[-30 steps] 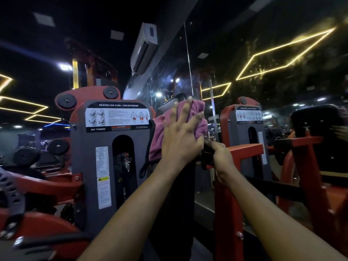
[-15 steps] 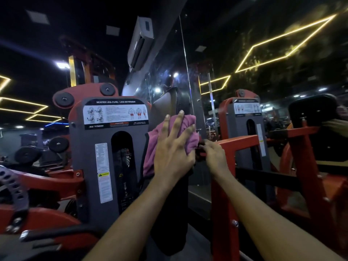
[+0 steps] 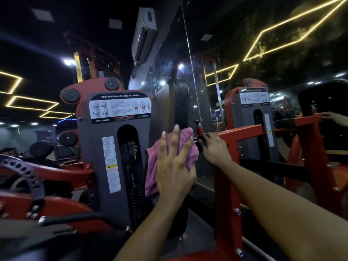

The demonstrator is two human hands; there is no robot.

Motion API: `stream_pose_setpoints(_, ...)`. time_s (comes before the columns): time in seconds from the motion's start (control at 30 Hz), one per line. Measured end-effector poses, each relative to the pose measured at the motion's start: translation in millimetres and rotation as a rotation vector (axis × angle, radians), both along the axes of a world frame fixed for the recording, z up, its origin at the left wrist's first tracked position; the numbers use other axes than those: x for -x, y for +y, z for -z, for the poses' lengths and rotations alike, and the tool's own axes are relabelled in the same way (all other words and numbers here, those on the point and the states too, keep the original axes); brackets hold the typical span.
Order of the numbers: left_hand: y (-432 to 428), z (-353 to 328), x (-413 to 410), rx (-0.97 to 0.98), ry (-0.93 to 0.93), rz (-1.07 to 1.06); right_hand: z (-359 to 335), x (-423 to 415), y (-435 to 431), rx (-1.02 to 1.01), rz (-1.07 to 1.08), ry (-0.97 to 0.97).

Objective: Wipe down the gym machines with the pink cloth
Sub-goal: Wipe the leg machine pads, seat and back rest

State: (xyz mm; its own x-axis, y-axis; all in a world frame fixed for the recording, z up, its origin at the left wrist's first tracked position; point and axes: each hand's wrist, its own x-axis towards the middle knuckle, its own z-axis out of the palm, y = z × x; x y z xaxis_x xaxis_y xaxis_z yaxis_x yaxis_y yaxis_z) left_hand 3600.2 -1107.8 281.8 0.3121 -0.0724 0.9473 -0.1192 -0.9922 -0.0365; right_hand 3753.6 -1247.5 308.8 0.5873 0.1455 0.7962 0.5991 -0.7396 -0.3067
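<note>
A: Where is the cloth (image 3: 152, 166)?
B: Pressed on the pad (image 3: 173, 102) by the left hand (image 3: 175, 166), fingers straight; the bar (image 3: 243, 133) is gripped by the right hand (image 3: 212, 149).
A: Handling?
B: Soft, light; best pinned mid-cloth.

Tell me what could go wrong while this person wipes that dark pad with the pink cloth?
1. The left hand presses the pink cloth to the dark pad with flat, spread fingers only. The cloth's lower part hangs loose, so it might slip and drop.
2. The right hand grips the red frame close to the adjustment pin. If that part shifts, fingers could get pinched.
</note>
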Motion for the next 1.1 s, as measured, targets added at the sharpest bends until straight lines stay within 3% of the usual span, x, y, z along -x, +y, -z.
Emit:
stream_pose_setpoints(0.27,-20,-131,-23,-0.049,-0.032,-0.060,6,-7,3,-0.022,0.017,-0.091)
stream_pose_setpoints(0.43,-23,-171,-30,-0.097,-0.039,-0.025,7,-10,4,-0.025,0.029,-0.115)
stream_pose_setpoints(0.57,-28,-204,-28,-0.005,0.027,0.041,9,-12,5,-0.045,0.046,-0.140)
stream_pose_setpoints(0.73,-24,-144,-30,-0.077,-0.164,0.012,8,-13,7,-0.052,0.063,-0.109)
stream_pose_setpoints(1.1,-6,3,-1,-0.022,-0.096,0.017,-3,-1,1,0.012,0.071,-0.038)
